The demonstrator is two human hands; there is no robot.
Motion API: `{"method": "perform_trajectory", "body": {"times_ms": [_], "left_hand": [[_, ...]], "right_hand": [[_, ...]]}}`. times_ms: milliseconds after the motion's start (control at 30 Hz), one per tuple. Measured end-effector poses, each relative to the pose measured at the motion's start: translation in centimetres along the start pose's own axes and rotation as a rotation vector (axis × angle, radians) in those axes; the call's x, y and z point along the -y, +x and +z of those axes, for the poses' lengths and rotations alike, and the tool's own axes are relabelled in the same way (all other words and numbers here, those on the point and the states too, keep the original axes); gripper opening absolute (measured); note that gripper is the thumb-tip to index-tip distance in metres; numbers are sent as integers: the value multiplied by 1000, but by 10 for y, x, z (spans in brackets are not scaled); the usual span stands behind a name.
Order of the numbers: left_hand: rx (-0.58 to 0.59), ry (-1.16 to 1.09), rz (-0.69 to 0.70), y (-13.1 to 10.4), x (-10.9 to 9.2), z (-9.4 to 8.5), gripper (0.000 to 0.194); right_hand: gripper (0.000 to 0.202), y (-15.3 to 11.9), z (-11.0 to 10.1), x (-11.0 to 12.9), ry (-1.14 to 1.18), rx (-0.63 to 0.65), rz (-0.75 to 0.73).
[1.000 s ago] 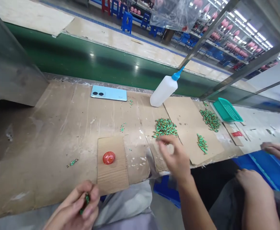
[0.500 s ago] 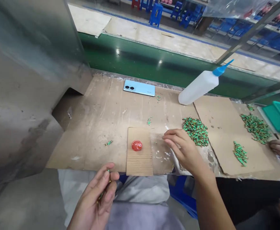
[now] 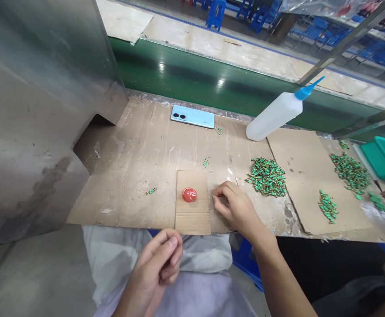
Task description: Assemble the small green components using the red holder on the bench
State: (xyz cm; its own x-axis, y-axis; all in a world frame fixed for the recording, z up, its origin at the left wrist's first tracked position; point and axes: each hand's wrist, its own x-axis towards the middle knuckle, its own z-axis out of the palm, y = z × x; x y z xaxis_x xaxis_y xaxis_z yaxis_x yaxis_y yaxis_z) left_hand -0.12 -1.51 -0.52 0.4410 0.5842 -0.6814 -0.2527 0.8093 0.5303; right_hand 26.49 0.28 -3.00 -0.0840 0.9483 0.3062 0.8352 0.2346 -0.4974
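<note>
Nearest you, your left hand (image 3: 159, 259) curls its fingers just before the counter (image 3: 122, 200); whether they grip anything, I cannot tell. Your right hand (image 3: 236, 207) bends its fingers into a near-pinch beside the cardboard pad (image 3: 192, 222) bearing a red disc (image 3: 189, 195), contents equally unclear. One green piece (image 3: 151, 191) lies apart, left of the pad. Farther, the green pile (image 3: 266, 177) sits loose, so plenty seems left.
</note>
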Motion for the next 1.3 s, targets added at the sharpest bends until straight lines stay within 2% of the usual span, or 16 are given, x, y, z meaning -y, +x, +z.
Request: {"method": "perform_trajectory", "body": {"times_ms": [67,167,267,367,500,600,800,933,1067,1133,1200,1300], "left_hand": [[18,151,54,3,6,-1,44],[-11,445,278,2,7,5,40],[-47,621,449,-3,3,15,32],[-53,691,513,-8,-1,19,32],[-43,717,537,-11,-4,17,25],[-19,772,584,-13,-6,15,23],[3,1002,872,-16,-11,11,15],[55,1069,945,-14,-14,6,16],[67,1074,924,-12,-16,7,17],[66,1028,828,-13,-15,6,16],[88,906,617,-14,-13,2,14],[217,542,246,-14,-9,-7,25]], "right_hand": [[12,-7,1,15,81,-25,-73],[11,-21,4,46,193,-57,-187],[15,-31,5,70,186,-90,-292],[16,-35,4,77,136,-95,-353],[19,-36,2,72,176,-47,-394],[18,-34,2,72,251,-38,-376],[15,-29,1,81,456,-12,-198],[13,-25,-3,83,500,38,-144],[9,-21,-6,81,598,130,-64],[9,-19,-7,77,665,185,-22],[9,-16,-7,70,706,197,13],[13,-9,-2,55,678,58,106]]}}
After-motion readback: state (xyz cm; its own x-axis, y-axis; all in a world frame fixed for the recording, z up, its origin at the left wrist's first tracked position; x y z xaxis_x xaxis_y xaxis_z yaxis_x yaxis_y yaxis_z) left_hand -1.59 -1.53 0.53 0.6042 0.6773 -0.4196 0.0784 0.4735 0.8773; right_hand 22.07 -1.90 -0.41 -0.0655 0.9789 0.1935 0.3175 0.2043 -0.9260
